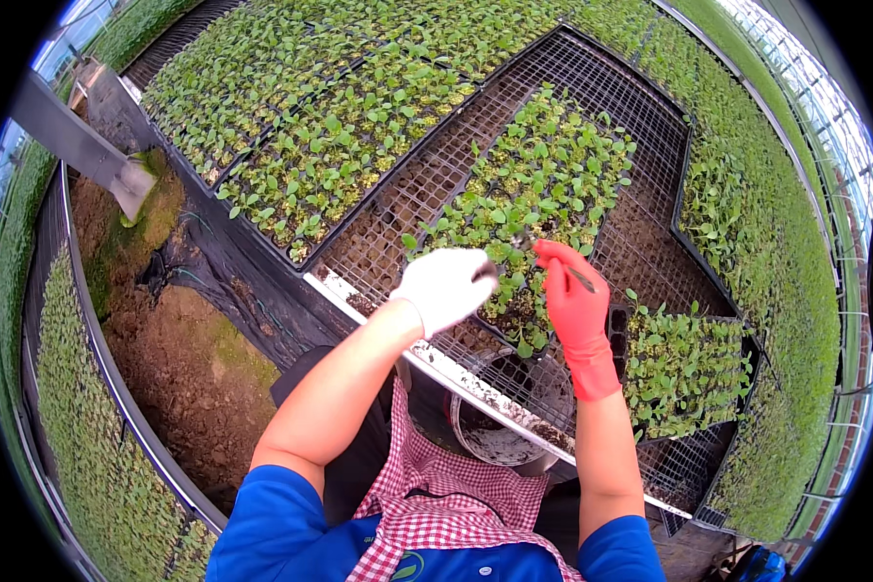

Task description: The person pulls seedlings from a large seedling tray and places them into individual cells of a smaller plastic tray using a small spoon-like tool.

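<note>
My left hand [447,287], in a white glove with dark, soiled fingertips, is at the near left edge of a black plug tray of leafy green seedlings [553,160]. Its fingers are curled; whether they pinch anything is hidden. A red rubber glove covers my right hand [575,309], which grips a small metal tool [521,240], perhaps a spoon or fork. The tool's head hangs over the seedlings, and its handle end shows beyond my thumb and fingers. Only a small gap separates both hands above the tray's near part.
The tray lies on a wire-mesh bench [407,211] with a white front rail [356,300]. A smaller seedling tray [617,327] stands at the right. Below the mesh sits a soil-smeared bucket [509,440]. More seedling trays surround the bench; a grey post [80,124] rises at left.
</note>
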